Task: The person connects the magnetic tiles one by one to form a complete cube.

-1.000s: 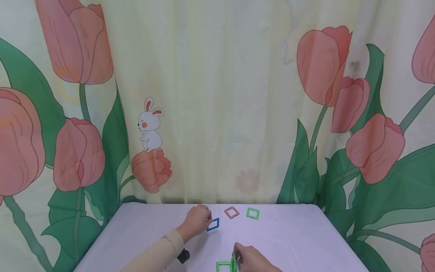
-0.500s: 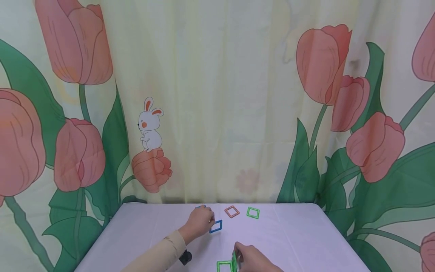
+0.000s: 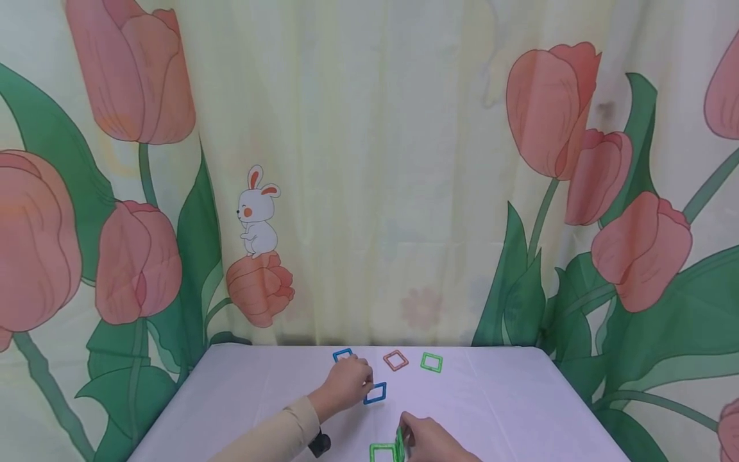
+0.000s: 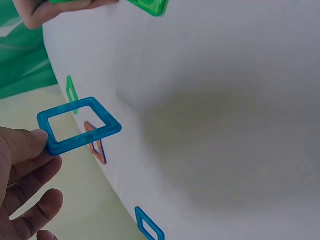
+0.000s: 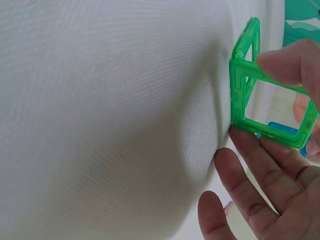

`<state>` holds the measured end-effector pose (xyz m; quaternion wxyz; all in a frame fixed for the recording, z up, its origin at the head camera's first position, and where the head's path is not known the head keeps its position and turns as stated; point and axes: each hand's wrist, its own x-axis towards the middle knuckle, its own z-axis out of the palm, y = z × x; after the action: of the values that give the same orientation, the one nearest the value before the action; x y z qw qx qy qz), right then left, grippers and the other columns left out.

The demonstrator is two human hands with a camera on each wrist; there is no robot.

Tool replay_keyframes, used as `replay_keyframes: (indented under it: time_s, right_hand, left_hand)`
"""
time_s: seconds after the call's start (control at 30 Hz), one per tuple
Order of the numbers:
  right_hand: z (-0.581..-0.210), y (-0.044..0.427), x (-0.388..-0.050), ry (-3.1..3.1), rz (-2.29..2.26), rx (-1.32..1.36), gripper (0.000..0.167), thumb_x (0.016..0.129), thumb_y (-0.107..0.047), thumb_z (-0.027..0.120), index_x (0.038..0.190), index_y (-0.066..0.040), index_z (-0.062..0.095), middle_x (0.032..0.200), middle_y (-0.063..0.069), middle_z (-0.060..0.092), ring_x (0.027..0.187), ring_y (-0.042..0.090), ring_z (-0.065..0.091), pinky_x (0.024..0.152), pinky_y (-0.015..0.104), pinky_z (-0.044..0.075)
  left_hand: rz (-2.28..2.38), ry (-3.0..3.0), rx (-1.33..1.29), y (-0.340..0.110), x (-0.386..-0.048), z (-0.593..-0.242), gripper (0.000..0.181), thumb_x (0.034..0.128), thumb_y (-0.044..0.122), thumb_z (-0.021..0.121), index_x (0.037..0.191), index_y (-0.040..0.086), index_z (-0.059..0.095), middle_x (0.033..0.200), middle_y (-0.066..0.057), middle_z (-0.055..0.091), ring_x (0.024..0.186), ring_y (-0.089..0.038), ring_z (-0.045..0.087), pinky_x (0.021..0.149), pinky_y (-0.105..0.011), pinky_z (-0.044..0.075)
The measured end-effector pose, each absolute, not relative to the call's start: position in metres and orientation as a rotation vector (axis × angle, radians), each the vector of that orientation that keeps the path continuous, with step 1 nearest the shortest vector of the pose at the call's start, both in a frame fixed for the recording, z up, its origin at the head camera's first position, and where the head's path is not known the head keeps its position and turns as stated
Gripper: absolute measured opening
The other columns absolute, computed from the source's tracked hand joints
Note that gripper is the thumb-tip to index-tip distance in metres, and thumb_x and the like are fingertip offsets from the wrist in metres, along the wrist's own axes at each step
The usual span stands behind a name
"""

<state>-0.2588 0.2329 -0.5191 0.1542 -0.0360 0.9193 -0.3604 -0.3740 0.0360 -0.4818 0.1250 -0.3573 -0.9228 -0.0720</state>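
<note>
- Head view: the left hand (image 3: 346, 383) pinches a blue square frame (image 3: 375, 400) at one corner, thumb against fingers, and holds it above the table (image 3: 508, 404), nearer the middle than the far edge.
- The left wrist view shows the hand's other fingers loosely bent, off the frame.
- The right hand (image 3: 433, 441) is closer to the near edge, its thumb and fingers gripping an upright green frame (image 3: 399, 444) that stands on the cloth.
- A second green frame (image 3: 382, 445) meets the upright one at an edge, on its left; whether it lies flat or leans, I cannot tell.
- Along the middle of the far edge lie three more: another blue frame (image 3: 342, 351), partly hidden by the left hand; an orange frame (image 3: 389, 365) to its right; and a third green frame (image 3: 430, 369) further toward the far right corner.
- Behind the far edge hangs a pale curtain (image 3: 369, 192) printed with tulips and a white rabbit.
</note>
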Motion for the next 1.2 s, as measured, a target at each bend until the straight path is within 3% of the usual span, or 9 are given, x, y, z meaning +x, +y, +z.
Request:
replay_keyframes:
  time_s: [0.8, 1.2]
  right_hand:
    - [-0.521, 0.233, -0.259, 2.624, -1.050, -0.076, 0.051, 0.072, -0.039, 0.095, 0.104, -0.017, 0.062, 0.095, 0.002, 0.067, 0.086, 0.024, 0.062, 0.085, 0.051, 0.055]
    - [-0.522, 0.235, -0.259, 2.656, -1.033, -0.145, 0.048, 0.074, -0.038, 0.094, 0.103, -0.018, 0.061, 0.092, -0.002, 0.066, 0.084, 0.020, 0.060, 0.082, 0.046, 0.055]
  left_hand:
    - [-0.217, -2.718, -1.120, 0.043, -0.365, -0.486, 0.006, 0.0890, 0.026, 0.081, 0.085, 0.023, 0.078, 0.081, 0.012, 0.069, 0.075, -0.004, 0.052, 0.071, -0.023, 0.047]
    - [-0.220, -2.726, -1.152, 0.044, -0.361, -0.492, 0.004, 0.0896, 0.028, 0.081, 0.087, 0.024, 0.080, 0.081, 0.014, 0.069, 0.075, -0.003, 0.050, 0.068, -0.023, 0.045]
